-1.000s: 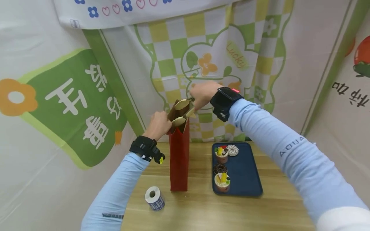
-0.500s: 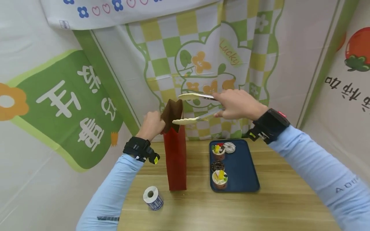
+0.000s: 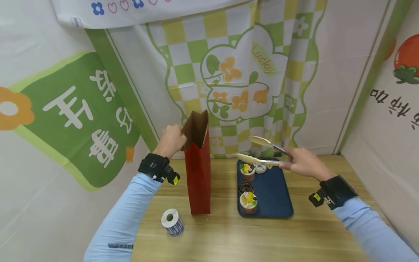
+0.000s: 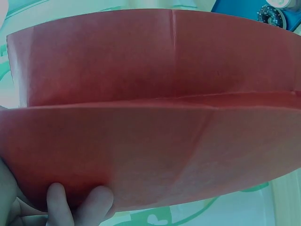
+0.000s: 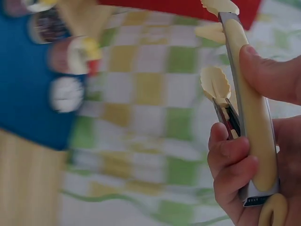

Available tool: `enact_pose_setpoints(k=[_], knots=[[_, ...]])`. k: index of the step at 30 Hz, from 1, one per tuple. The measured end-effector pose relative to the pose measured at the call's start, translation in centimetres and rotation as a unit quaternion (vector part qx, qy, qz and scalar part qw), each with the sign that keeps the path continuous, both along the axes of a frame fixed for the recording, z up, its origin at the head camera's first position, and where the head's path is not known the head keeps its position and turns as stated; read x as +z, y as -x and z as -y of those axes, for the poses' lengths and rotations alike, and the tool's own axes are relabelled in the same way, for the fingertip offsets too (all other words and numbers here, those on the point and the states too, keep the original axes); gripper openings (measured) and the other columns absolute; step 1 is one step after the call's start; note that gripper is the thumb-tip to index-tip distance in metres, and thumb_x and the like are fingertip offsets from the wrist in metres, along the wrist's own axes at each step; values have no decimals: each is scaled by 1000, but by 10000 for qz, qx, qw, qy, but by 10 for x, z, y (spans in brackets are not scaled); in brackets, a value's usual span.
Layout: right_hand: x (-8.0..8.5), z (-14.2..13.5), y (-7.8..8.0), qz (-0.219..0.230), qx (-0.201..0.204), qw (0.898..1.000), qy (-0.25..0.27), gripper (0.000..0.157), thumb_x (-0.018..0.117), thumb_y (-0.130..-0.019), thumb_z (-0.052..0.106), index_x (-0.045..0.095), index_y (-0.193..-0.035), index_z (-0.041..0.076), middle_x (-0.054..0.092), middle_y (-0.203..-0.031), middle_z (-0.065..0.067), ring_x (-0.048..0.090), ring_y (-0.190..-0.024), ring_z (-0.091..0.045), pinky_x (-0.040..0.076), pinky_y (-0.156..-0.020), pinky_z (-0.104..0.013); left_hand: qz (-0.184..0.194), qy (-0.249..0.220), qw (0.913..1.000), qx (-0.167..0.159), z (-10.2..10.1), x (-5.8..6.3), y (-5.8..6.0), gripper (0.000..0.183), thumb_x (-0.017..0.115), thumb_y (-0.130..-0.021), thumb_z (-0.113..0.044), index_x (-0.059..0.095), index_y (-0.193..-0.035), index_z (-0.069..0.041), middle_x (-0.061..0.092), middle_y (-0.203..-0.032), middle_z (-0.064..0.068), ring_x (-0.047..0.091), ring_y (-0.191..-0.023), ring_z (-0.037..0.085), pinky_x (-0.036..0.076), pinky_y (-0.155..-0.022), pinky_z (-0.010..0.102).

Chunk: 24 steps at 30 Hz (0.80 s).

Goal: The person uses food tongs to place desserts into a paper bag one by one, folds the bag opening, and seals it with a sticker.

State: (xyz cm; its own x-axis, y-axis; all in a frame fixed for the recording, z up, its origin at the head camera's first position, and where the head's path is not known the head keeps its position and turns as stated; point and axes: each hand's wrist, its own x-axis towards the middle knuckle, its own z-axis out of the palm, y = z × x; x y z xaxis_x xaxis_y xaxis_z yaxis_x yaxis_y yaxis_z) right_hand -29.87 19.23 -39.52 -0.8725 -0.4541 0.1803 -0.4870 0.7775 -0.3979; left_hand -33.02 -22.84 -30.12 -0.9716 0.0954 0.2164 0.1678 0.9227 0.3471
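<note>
While L hand (image 3: 170, 141) grips tall red paper bag (image 3: 198, 178) by its rim, R hand (image 3: 305, 163) grips cream-tipped metal tongs (image 3: 262, 161), spread w/ nothing btwn, long axis pointing L twd bag; navy rectangular tray (image 3: 275, 194) R of upright bag, nearer R hand.

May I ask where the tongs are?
In the head view, the right hand holds the tongs right of the bag, overlapping the far edge of the tray.

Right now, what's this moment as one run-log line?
left hand: grips top of red bag; right hand: holds open, empty tongs; tray: two dessert cups, two donuts; roll: on table
</note>
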Motion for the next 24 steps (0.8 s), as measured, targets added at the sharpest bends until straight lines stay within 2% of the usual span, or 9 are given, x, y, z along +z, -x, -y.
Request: enact_pose_setpoints(k=[4,7,13,17,21,24], knots=[[-46,-8,10,233,-160,9995,119,28,72,-81,27,55,-86,5,40,-60,3,35,-50,-12,27,-49,-29,4,64,10000,29,3,1,-1,28,42,-82,-2,59,-59,-1,59,-55,11,54,-47,23,37,-41,28],[-74,-14,18,322,-316,9990,58,27,72,-79,27,55,-82,6,40,-59,3,37,-52,-14,29,-49,-30,20,96,9999,59,6,0,-2,28,43,-82,-2,59,-59,-1,59,-55,11,54,-47,23,37,-41,28],[-114,-31,33,570,-524,9961,-420,40,72,-77,30,63,-96,-5,56,-67,-6,51,-61,-24,42,-54,-42,23,146,9998,119,9,-1,-3,26,43,-81,-2,59,-60,-2,61,-56,11,55,-49,23,36,-43,28],[-127,-38,44,529,-473,9947,-740,46,73,-76,29,62,-100,-9,63,-75,-14,58,-67,-30,47,-59,-47,87,78,9999,122,9,0,-4,26,42,-81,-1,58,-60,-2,60,-55,10,54,-48,22,34,-42,27],[-128,-39,54,470,-291,9943,-917,48,74,-75,28,60,-100,-11,66,-84,-22,62,-76,-38,50,-66,-52,84,3,9999,136,10,0,-5,28,42,-80,0,57,-57,-3,58,-53,9,52,-45,21,33,-40,27],[-129,-38,61,545,-197,9929,-1035,50,75,-74,29,60,-102,-10,66,-86,-22,62,-77,-38,51,-65,-52,51,35,9999,123,10,-1,-6,27,43,-79,0,57,-56,-3,58,-53,8,52,-45,20,34,-40,28]])
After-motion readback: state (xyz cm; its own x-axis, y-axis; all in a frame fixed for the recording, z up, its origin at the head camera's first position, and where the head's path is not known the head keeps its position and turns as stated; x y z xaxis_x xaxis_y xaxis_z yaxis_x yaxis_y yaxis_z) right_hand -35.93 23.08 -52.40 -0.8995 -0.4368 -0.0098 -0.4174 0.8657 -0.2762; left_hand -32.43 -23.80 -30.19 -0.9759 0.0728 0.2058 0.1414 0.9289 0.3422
